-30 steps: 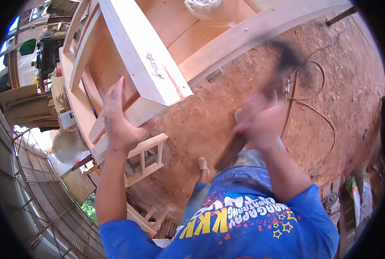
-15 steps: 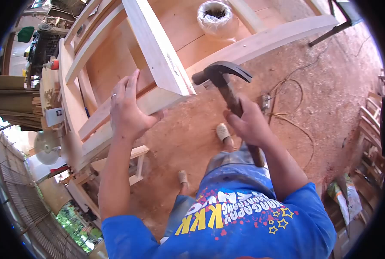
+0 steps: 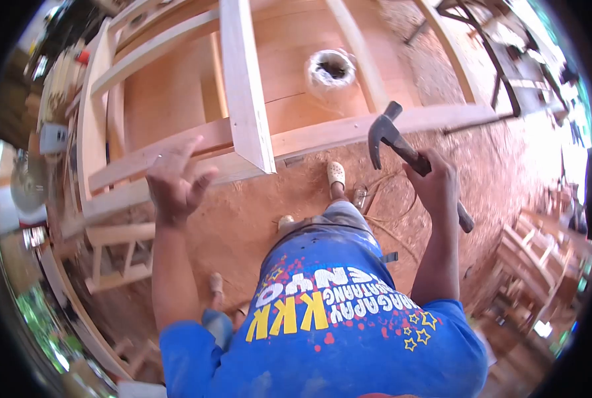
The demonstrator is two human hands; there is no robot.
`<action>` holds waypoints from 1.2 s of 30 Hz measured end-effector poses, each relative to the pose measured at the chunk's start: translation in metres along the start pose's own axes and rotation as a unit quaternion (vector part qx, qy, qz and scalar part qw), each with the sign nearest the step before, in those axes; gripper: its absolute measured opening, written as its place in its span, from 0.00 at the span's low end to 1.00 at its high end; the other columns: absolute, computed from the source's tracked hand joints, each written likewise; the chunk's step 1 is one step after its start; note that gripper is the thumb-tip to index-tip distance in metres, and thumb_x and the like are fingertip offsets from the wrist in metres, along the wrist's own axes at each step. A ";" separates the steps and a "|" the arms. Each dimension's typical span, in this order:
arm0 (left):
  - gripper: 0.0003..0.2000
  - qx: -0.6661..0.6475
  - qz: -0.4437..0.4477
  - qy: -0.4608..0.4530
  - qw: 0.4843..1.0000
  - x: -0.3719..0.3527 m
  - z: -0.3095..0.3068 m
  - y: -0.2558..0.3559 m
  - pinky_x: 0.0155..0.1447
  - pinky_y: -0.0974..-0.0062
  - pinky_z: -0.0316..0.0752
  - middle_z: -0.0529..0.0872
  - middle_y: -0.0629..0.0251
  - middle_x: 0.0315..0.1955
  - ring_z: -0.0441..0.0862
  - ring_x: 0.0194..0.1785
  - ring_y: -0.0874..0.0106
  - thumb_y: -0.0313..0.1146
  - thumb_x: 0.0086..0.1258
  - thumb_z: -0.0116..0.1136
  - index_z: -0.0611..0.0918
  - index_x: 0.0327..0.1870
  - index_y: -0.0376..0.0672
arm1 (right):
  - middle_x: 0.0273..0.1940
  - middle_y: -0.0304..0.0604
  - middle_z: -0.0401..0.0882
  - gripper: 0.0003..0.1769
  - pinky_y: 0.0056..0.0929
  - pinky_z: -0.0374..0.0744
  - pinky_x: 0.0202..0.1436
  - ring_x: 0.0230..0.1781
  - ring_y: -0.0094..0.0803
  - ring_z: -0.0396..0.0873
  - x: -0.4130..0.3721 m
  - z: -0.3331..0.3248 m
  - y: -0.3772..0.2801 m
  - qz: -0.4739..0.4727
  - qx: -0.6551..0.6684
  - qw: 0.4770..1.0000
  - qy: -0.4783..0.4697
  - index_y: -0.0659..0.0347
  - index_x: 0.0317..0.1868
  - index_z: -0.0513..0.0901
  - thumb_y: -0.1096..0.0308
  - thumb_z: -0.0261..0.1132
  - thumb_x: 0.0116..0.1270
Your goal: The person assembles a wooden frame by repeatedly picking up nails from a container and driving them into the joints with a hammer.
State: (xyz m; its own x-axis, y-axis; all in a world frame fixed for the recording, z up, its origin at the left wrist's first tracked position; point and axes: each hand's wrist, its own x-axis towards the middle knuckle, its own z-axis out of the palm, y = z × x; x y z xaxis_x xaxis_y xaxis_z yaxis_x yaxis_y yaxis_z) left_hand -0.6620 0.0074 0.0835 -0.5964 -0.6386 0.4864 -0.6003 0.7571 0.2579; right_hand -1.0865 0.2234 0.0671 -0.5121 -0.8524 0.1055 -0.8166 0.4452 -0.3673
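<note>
While the right hand [image 3: 436,182] grips a hammer [image 3: 385,130], the left hand [image 3: 177,186] (open) is near the wooden frame [image 3: 246,86].

**Bright blue T-shirt [image 3: 362,361] over faded shorts [image 3: 349,217]**

The short-sleeved shirt carries big yellow K letters [image 3: 289,318], chunky white lettering [image 3: 349,285] only partly readable, pink-red splatter dots and yellow star outlines [image 3: 418,331]. Pale smudges mark the cloth. The shorts are greyish blue, and a small dark tab [image 3: 390,257] juts out at the waist. A cream clog [image 3: 336,174] has small round holes. Both forearms are bare.
</note>
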 end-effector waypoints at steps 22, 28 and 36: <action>0.50 -0.720 -0.542 0.313 0.301 0.000 0.124 0.217 0.72 0.64 0.74 0.58 0.56 0.85 0.74 0.74 0.67 0.21 0.69 0.54 0.39 0.90 0.39 | 0.31 0.47 0.86 0.23 0.44 0.81 0.43 0.33 0.45 0.85 0.171 0.022 0.054 -0.204 0.002 0.924 -0.324 0.63 0.41 0.84 0.56 0.86 0.58; 0.46 -0.703 -0.532 0.359 0.308 0.013 0.120 0.217 0.71 0.65 0.75 0.56 0.53 0.85 0.73 0.73 0.68 0.22 0.70 0.55 0.48 0.89 0.38 | 0.29 0.47 0.85 0.22 0.43 0.81 0.41 0.31 0.43 0.85 0.172 0.020 0.053 -0.211 0.023 0.919 -0.331 0.63 0.40 0.85 0.57 0.85 0.58; 0.34 -0.505 -0.529 0.225 0.644 0.026 0.128 0.244 0.62 0.72 0.82 0.77 0.51 0.74 0.86 0.60 0.72 0.26 0.78 0.59 0.64 0.84 0.33 | 0.28 0.46 0.84 0.22 0.43 0.79 0.38 0.28 0.42 0.83 0.175 0.024 0.060 -0.224 0.032 0.916 -0.331 0.63 0.39 0.84 0.57 0.85 0.58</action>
State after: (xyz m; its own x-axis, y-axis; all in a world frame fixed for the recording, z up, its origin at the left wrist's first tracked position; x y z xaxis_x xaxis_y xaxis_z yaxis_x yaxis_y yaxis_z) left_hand -0.8921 0.1577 0.0523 0.2118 -0.9382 -0.2738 0.2447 -0.2203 0.9442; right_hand -1.2191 0.0945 0.0410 0.1622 -0.9346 -0.3165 -0.8772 0.0103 -0.4801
